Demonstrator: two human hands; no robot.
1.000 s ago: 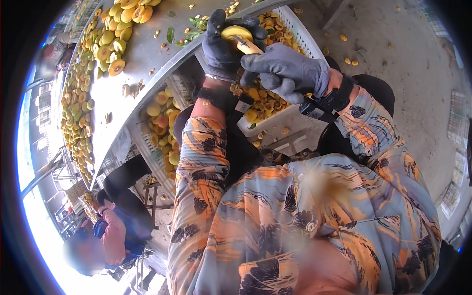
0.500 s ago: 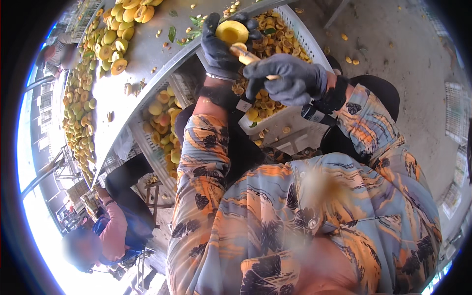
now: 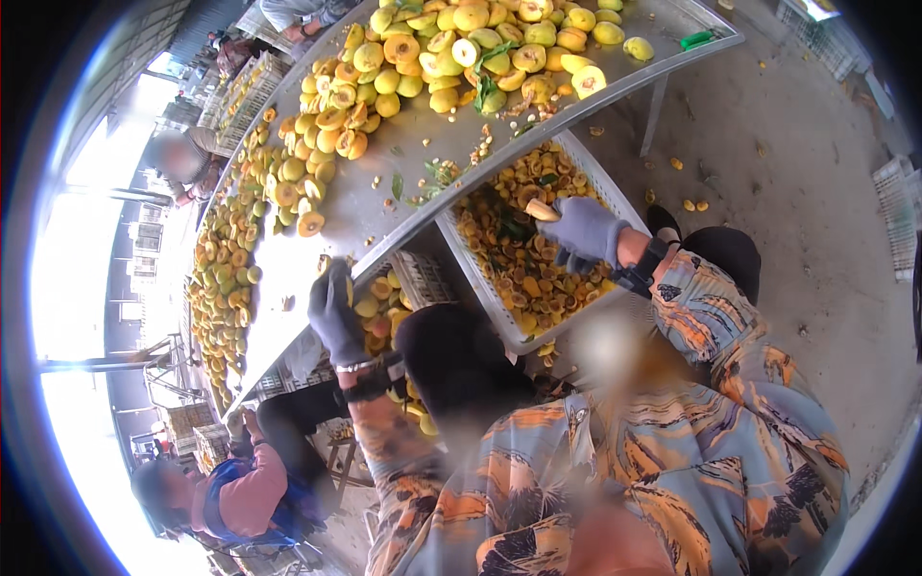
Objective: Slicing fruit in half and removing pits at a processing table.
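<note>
My right hand (image 3: 586,230), in a grey glove, is closed around a wooden-handled tool (image 3: 543,209); its working end is not clear. Beneath it is a white plastic crate (image 3: 523,338) holding many small cut yellow fruit pieces (image 3: 538,278). My left hand (image 3: 333,317), also gloved, is raised by the table's near edge, beside a crate of whole yellow peaches (image 3: 379,305). Its fingers are partly hidden, and whether it holds anything is unclear. On the metal table (image 3: 370,192) lies a long heap of halved peaches (image 3: 331,134), cut faces showing.
Leaves and pit bits (image 3: 442,173) are scattered near the table edge. A green-handled object (image 3: 696,40) lies at the far right corner. A co-worker in a pink sleeve (image 3: 254,490) sits at lower left; another person (image 3: 182,163) is across the table. Stacked crates (image 3: 898,216) stand at right.
My left hand has moved from beside the tool leftward and down to the table edge; the hollowed peach half is no longer seen in it. My right hand has lowered, still gripping the tool. The view has shifted.
</note>
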